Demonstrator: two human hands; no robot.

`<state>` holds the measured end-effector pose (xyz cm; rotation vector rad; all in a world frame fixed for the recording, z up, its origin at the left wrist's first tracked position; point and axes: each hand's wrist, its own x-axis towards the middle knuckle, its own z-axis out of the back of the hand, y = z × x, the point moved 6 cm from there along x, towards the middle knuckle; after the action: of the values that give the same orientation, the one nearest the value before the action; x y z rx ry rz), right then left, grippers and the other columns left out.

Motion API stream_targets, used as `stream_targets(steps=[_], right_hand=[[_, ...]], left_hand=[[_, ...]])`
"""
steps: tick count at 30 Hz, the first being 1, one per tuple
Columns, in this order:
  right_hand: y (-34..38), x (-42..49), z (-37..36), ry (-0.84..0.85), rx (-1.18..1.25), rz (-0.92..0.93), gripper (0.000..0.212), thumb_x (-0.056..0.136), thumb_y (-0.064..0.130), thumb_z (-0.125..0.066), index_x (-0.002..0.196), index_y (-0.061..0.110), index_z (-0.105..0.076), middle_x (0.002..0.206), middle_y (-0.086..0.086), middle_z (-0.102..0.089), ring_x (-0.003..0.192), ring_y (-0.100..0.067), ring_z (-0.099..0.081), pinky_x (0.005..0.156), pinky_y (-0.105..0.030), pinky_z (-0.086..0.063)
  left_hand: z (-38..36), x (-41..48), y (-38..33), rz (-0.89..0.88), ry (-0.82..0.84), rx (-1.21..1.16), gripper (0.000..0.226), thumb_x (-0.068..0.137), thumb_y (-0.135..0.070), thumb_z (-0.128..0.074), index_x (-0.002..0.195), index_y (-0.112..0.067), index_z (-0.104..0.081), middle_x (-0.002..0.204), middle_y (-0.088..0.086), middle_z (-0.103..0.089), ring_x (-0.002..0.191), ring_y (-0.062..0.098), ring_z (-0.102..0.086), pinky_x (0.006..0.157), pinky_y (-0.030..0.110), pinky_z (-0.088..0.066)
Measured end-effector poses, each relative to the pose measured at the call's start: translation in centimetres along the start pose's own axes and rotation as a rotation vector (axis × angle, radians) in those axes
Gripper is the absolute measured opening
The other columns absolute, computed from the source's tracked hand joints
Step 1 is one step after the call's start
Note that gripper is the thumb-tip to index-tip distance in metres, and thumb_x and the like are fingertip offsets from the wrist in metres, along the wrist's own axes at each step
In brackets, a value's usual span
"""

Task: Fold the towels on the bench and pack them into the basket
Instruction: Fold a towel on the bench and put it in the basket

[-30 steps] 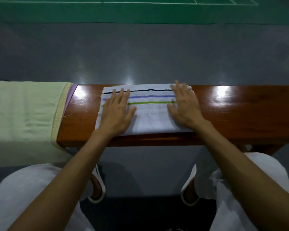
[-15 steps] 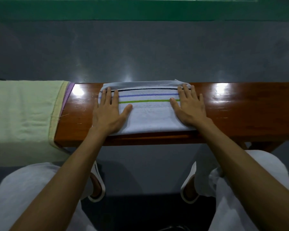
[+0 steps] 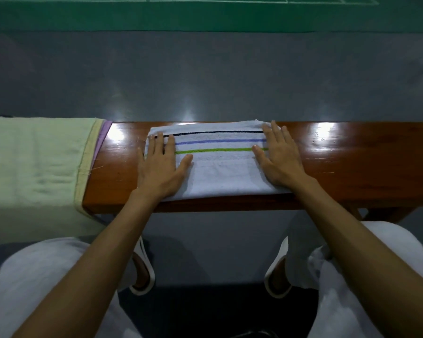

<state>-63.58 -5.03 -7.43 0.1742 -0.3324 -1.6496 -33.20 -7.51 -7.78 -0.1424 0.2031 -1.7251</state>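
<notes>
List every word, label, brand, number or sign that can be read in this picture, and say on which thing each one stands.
No text can be read in this view.
The white towel under the left hand and the right hand bears only black, blue and green stripes.
The pale green towel and the bench show no label.
The green floor has plain white lines, no writing.

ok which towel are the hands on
The white striped towel, pressed flat under the left hand and right hand; the pale green towel off to the left lies untouched.
</notes>
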Motion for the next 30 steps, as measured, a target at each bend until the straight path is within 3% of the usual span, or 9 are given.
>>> stream_targets(steps=[4,8,12,17,21,23,25,28,30], right_hand=[[-0.9,-0.7,1.4,-0.160,0.087,-0.080,0.063,0.094,0.051,-0.054,0.144,0.015,-0.042,0.144,-0.013,-0.046,0.130,-0.032,-0.044,0.108,-0.051,-0.043],[-3.2,-1.4,2.0,-0.155,0.023,-0.321,0.051,0.087,0.051,-0.070,0.119,0.014,-0.055,0.121,-0.009,-0.056,0.111,-0.029,-0.052,0.091,-0.049,-0.054],[-4.4,-1.2,2.0,-0.117,0.027,-0.383,0.047,0.080,0.062,-0.069,0.101,0.020,-0.065,0.101,-0.004,-0.066,0.091,-0.025,-0.063,0.077,-0.045,-0.060],[-5.2,-0.6,0.9,0.027,0.204,-0.439,0.045,0.072,0.065,-0.066,0.092,0.024,-0.066,0.094,0.004,-0.072,0.081,-0.020,-0.069,0.072,-0.045,-0.063],[-4.9,-0.8,1.9,0.092,0.285,-0.426,0.026,0.089,0.046,-0.068,0.096,0.020,-0.069,0.100,0.001,-0.073,0.088,-0.021,-0.069,0.080,-0.047,-0.062],[-5.1,-0.8,3.2,0.081,0.345,-0.431,0.026,0.095,0.036,-0.065,0.102,0.011,-0.069,0.104,-0.004,-0.071,0.093,-0.024,-0.067,0.082,-0.041,-0.058],[-5.8,-1.0,4.6,0.064,0.509,-0.491,0.020,0.098,0.023,-0.064,0.107,0.005,-0.068,0.103,-0.010,-0.067,0.087,-0.024,-0.063,0.074,-0.033,-0.049],[-6.6,-1.8,5.8,0.149,0.916,-0.648,0.021,0.097,0.011,-0.063,0.114,-0.001,-0.066,0.108,-0.015,-0.072,0.077,-0.021,-0.067,0.065,-0.032,-0.054],[-6.0,-2.1,6.5,0.231,1.104,-0.647,0.019,0.098,0.009,-0.055,0.100,0.003,-0.073,0.090,-0.010,-0.078,0.072,-0.019,-0.071,0.061,-0.026,-0.058]], left_hand=[[0.9,-1.2,-1.0,-0.046,-0.071,-0.045,0.076,0.103,-0.065,-0.027,0.165,-0.021,-0.015,0.173,0.007,-0.005,0.159,0.026,0.005,0.125,0.050,0.004],[0.1,-2.2,-2.7,-0.120,-0.061,-0.115,0.072,0.105,-0.060,-0.031,0.164,-0.024,-0.016,0.173,0.004,-0.007,0.159,0.024,0.004,0.126,0.046,0.002],[-1.6,-2.7,-3.7,-0.173,-0.026,-0.034,0.076,0.101,-0.066,-0.019,0.165,-0.024,-0.011,0.173,0.006,-0.002,0.159,0.026,0.005,0.128,0.049,-0.002],[-1.9,-2.3,-4.2,-0.159,-0.016,-0.015,0.082,0.096,-0.070,-0.012,0.165,-0.026,-0.009,0.173,0.005,0.001,0.159,0.026,0.006,0.128,0.050,-0.001],[-1.7,-2.2,-4.8,-0.154,-0.022,-0.061,0.083,0.095,-0.070,-0.017,0.165,-0.025,-0.014,0.173,0.006,-0.002,0.159,0.026,0.005,0.128,0.048,-0.001],[-1.4,-2.5,-5.9,-0.165,-0.011,-0.165,0.086,0.094,-0.073,-0.022,0.164,-0.023,-0.018,0.173,0.004,-0.007,0.159,0.024,0.001,0.129,0.047,-0.002],[-0.9,-2.9,-7.0,-0.138,0.015,-0.388,0.088,0.094,-0.077,-0.029,0.163,-0.022,-0.023,0.171,0.002,-0.016,0.159,0.021,-0.007,0.128,0.045,-0.007],[0.2,-2.7,-8.0,-0.059,0.065,-0.862,0.077,0.096,-0.067,-0.042,0.158,-0.022,-0.035,0.163,0.002,-0.037,0.150,0.018,-0.033,0.123,0.040,-0.029],[1.0,-2.4,-7.8,-0.022,0.076,-1.110,0.064,0.100,-0.060,-0.049,0.149,-0.018,-0.049,0.149,0.002,-0.055,0.135,0.014,-0.053,0.113,0.036,-0.044]])
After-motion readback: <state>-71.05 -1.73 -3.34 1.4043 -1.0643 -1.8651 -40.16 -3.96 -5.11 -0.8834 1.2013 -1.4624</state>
